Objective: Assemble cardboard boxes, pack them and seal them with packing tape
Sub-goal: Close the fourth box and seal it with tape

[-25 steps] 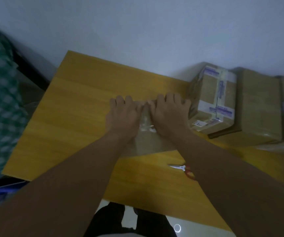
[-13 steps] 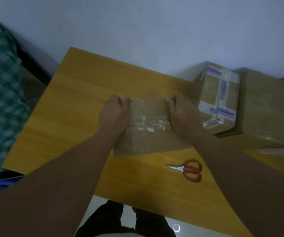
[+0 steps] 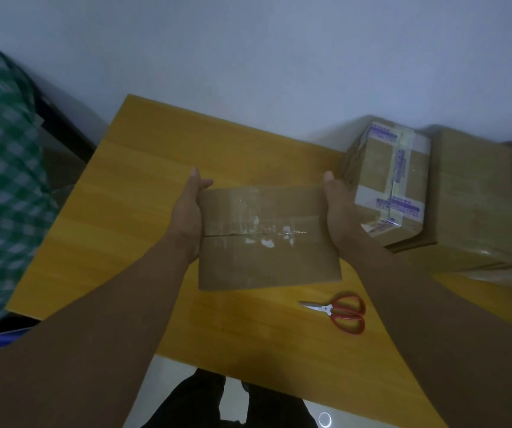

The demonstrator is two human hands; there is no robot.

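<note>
Here, the brown box point(image 3: 267, 264) shows clear tape point(image 3: 294, 227) over its cracked seam.

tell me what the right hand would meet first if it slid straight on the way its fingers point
Probably nothing close: the right hand, flat against the cardboard box, points away over the table toward the wall. The taped parcel sits right of that line, though depth is unclear.

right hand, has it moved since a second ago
Yes. The right hand slid rightward, off the middle of the cardboard box top to the side facing the taped parcel.
</note>
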